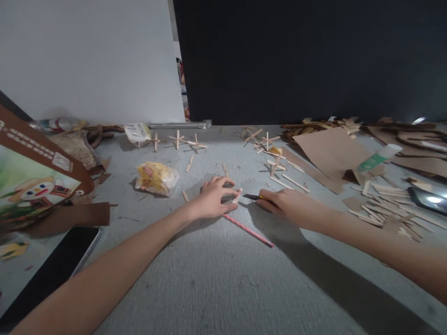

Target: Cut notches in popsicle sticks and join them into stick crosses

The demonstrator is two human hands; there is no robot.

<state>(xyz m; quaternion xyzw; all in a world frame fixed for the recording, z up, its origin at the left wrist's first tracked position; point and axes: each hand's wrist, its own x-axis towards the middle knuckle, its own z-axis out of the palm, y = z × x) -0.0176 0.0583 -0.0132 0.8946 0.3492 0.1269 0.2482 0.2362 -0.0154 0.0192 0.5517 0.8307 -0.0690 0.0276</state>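
My left hand (215,197) pinches a short piece of wooden craft stick (237,196) between thumb and fingertips, just above the grey table. My right hand (279,203) is closed around the yellow handle of a utility knife (252,197). Its dark blade points left at the stick piece, with a small gap between them. Below my left hand a red pencil (249,231) lies slantwise on the table. A loose craft stick (225,170) is just beyond my left fingers, and another stick (185,196) lies to the left of that hand.
Several crossed-stick pieces (178,139) stand toward the back. A yellow plastic packet (156,178) sits left, near a phone (52,274) and a brown printed bag (38,172). At right are a stick pile (387,204), a glue bottle (379,158) and cardboard (331,151).
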